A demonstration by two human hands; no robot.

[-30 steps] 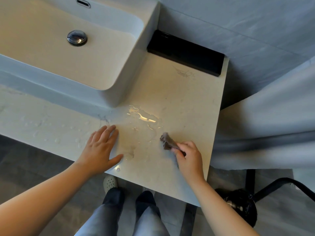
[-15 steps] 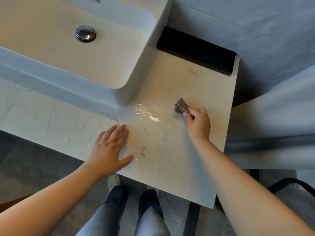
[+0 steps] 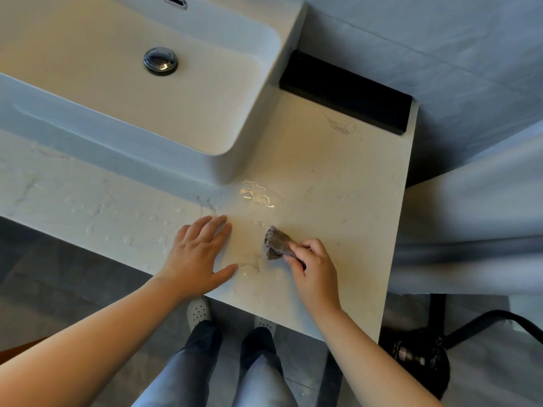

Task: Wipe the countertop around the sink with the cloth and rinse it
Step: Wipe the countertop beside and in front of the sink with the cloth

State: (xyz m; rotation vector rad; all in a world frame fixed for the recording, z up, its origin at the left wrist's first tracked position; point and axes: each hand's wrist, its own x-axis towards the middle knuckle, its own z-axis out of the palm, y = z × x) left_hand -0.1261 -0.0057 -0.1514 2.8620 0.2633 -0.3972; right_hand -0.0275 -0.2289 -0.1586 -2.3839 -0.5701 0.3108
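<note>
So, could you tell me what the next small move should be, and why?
Probably push the cloth, pinched in the right hand, forward onto the puddle by the sink corner: it glistens unwiped just beyond the cloth, while the left hand rests flat on the countertop, clear of that path.

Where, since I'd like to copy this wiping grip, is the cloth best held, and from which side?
Probably its bunched near-right end, coming from the front edge, as the right hand pinches it now: the cloth narrows there, leaving its loose end fanned on the countertop toward the puddle.
</note>
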